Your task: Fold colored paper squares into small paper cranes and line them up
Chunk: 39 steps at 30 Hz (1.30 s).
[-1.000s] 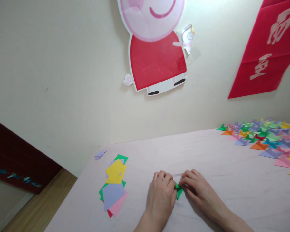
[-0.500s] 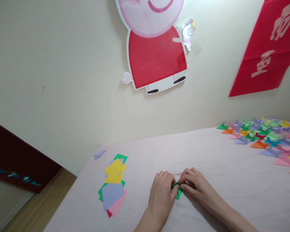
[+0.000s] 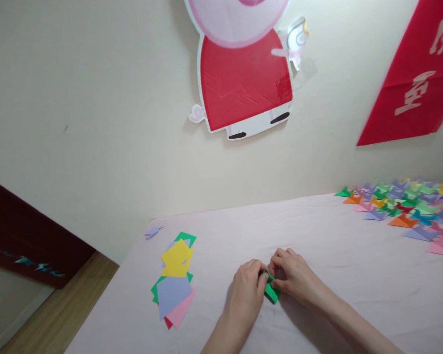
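A small folded piece of green paper [image 3: 272,293] lies between my two hands, low in the middle of the view. My left hand [image 3: 248,282] grips its left side, thumb on top and fingers curled. From the right, my right hand [image 3: 290,270] pinches the paper near its upper end with thumb and fingertips. The lower end of the paper sticks out toward me as a narrow strip. My fingers hide its upper part.
Loose coloured paper sheets [image 3: 174,297] overlap on the pale tablecloth [image 3: 221,236] at the left. A folded lilac paper piece [image 3: 153,232] sits near the table's far left corner. Several rows of folded paper figures [image 3: 403,220] stand at the right, by the wall.
The green paper has turned and now shows a narrow strip where a pointed tip showed before. My right hand has shifted slightly up and left. The whole view has moved a little.
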Tool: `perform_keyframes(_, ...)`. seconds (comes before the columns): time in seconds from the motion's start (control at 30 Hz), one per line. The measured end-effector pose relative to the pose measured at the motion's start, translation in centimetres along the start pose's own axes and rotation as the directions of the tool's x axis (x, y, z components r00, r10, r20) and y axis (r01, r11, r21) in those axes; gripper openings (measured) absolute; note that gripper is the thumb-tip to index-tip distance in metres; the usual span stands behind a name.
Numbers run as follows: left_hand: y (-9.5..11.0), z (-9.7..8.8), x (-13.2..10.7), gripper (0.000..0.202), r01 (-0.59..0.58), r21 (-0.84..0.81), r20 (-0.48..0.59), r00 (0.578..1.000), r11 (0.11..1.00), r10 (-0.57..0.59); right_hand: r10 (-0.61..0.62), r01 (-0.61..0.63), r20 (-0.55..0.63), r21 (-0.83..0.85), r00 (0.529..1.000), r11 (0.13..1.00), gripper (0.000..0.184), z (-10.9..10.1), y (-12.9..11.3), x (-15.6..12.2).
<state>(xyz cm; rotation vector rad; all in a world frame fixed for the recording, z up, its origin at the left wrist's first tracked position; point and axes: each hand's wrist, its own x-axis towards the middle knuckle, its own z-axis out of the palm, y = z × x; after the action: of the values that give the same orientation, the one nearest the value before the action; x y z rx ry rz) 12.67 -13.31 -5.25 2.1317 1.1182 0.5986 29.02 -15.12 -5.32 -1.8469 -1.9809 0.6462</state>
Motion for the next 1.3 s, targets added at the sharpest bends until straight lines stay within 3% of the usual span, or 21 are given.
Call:
perform_keyframes(0.1, -0.3, 0.2, -0.1, 0.016, -0.008, 0.018, -0.015, 1.000, 1.000, 0.008, -0.040, 0.039, 0.013, 0.035, 0.999, 0.999, 0.018, -0.2, 0.8, 0.2)
perform_keyframes(0.3, -0.4, 0.6, -0.3, 0.012, 0.026, 0.080, -0.045, 0.999, 0.996, -0.023, -0.127, 0.123, -0.004, 0.269, 0.992, 0.955, 0.017, -0.2, 2.4, -0.1)
perform_keyframes(0.5, -0.5, 0.8, -0.3, 0.016, 0.034, 0.063, -0.050, 0.998, 0.997, -0.030, -0.102, 0.108, -0.038, 0.201, 0.994, 0.974, 0.010, 0.6, 2.3, 0.1)
perform_keyframes(0.7, -0.4, 0.5, -0.2, 0.022, -0.032, -0.033, -0.037, 0.999, 0.999, 0.030, -0.092, 0.100, -0.055, 0.162, 0.994, 0.982, 0.010, 0.6, 1.9, 0.0)
perform_keyframes(0.83, -0.2, 0.3, -0.2, 0.016, -0.005, -0.075, -0.011, 1.000, 0.997, 0.004, -0.102, 0.112, -0.072, 0.144, 0.992, 0.983, 0.009, 0.7, 1.7, 0.0)
perform_keyframes(1.07, -0.4, 0.9, 0.2, 0.017, -0.003, -0.057, -0.074, 0.997, 0.998, -0.001, -0.109, 0.122, -0.106, 0.127, 0.988, 0.984, 0.008, 0.9, 1.5, -0.2)
perform_keyframes(1.2, -0.4, 0.7, 0.1, 0.021, -0.015, -0.165, -0.160, 0.987, 0.986, -0.012, -0.122, 0.160, -0.177, 0.221, 0.977, 0.962, 0.012, 0.8, 1.5, -0.2)
perform_keyframes(1.3, -0.5, 0.9, 0.1, 0.027, 0.086, -0.344, -0.179, 0.971, 0.935, -0.156, -0.093, 0.195, -0.288, 0.351, 0.953, 0.916, 0.015, 0.7, 1.3, -0.2)
